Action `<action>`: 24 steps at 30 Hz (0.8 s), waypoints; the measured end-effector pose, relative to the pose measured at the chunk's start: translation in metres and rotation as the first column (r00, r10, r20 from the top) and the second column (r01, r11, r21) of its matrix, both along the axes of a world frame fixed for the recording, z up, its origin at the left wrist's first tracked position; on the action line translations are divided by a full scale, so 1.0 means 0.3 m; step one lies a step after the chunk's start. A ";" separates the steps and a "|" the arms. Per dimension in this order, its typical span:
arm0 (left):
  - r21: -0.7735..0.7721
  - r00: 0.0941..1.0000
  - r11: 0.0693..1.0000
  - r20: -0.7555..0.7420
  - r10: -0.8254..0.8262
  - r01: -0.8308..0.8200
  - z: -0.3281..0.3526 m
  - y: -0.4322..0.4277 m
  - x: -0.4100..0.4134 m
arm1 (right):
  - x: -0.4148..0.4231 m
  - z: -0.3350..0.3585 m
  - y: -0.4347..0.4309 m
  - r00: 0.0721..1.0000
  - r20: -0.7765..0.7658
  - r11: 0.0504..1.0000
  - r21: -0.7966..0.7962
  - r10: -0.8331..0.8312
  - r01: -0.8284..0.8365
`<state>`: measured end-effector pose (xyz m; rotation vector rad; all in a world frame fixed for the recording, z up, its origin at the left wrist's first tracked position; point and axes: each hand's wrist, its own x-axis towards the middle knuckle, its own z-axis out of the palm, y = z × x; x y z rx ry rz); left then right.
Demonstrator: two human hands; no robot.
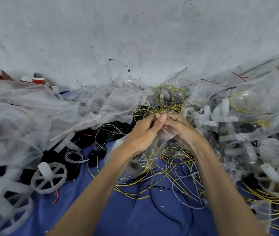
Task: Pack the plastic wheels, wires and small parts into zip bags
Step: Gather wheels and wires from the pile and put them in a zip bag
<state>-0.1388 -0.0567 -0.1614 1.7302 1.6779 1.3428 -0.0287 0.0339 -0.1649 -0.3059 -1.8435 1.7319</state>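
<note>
Both your hands meet at centre: left hand and right hand pinch the mouth of the zip bag, which hangs over the blue cloth with wires inside. It looks thin, light and slippery, so grip the stiffer zip strip.

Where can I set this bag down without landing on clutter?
Barest: the blue cloth between the spoked wheel and the left forearm. Between the forearms it is mostly bare, crossed by few black wires. Crowded: bag piles left and right, wire tangle around the held zip bag.
</note>
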 end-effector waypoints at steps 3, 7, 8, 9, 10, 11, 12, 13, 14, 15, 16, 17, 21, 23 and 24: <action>0.049 1.000 0.999 0.001 0.002 -0.002 -0.006 0.005 -0.011 | 0.001 0.003 -0.001 1.000 -0.012 1.000 -0.004 0.014 -0.014; 0.117 0.994 0.993 0.105 -0.027 0.015 -0.014 0.002 -0.016 | -0.010 0.013 -0.017 0.998 -0.049 1.000 -0.004 -0.029 0.028; 0.136 0.990 0.991 0.136 -0.028 0.010 -0.015 0.001 -0.018 | -0.016 0.010 -0.021 0.997 -0.067 0.999 -0.038 -0.029 0.027; 0.151 0.987 0.989 0.157 -0.022 -0.002 -0.014 0.001 -0.019 | -0.019 0.008 -0.026 0.996 -0.086 0.996 -0.086 -0.020 0.013; 0.160 0.985 0.987 0.171 -0.010 -0.018 -0.013 0.001 -0.020 | -0.022 0.006 -0.031 0.995 -0.102 0.992 -0.128 -0.003 -0.010; 0.163 0.983 0.986 0.185 0.000 -0.031 -0.013 0.003 -0.020 | -0.024 0.006 -0.035 0.993 -0.120 0.987 -0.155 0.018 -0.037; 0.167 0.980 0.985 0.201 0.006 -0.040 -0.012 0.005 -0.018 | -0.026 0.005 -0.036 0.990 -0.134 0.983 -0.171 0.035 -0.058; 0.174 0.978 0.983 0.209 0.017 -0.054 -0.013 0.006 -0.016 | -0.026 0.007 -0.039 0.988 -0.144 0.980 -0.186 0.047 -0.073; 0.187 0.977 0.979 0.209 0.039 -0.079 -0.014 0.007 -0.014 | -0.028 0.008 -0.041 0.988 -0.146 0.976 -0.205 0.046 -0.076; 0.200 0.977 0.974 0.201 0.068 -0.109 -0.018 0.008 -0.013 | -0.031 0.008 -0.044 0.988 -0.148 0.970 -0.230 0.043 -0.077; 0.211 0.977 0.968 0.188 0.096 -0.135 -0.023 0.010 -0.013 | -0.034 0.005 -0.046 0.986 -0.160 0.963 -0.257 0.041 -0.082; 0.217 0.978 0.964 0.170 0.121 -0.157 -0.026 0.011 -0.012 | -0.037 0.003 -0.051 0.981 -0.186 0.951 -0.293 0.048 -0.102; 0.226 0.980 0.955 -0.024 0.200 -0.189 -0.030 0.013 -0.022 | -0.034 0.012 -0.051 0.989 -0.122 0.938 -0.327 0.077 -0.113; 0.193 0.955 0.968 -0.216 0.202 -0.161 -0.025 0.006 -0.037 | -0.017 0.027 -0.040 0.995 0.058 0.979 -0.194 0.076 -0.063; 0.168 0.937 0.975 -0.292 0.193 -0.149 -0.023 0.004 -0.043 | -0.009 0.030 -0.033 0.991 0.116 0.988 -0.142 0.071 -0.054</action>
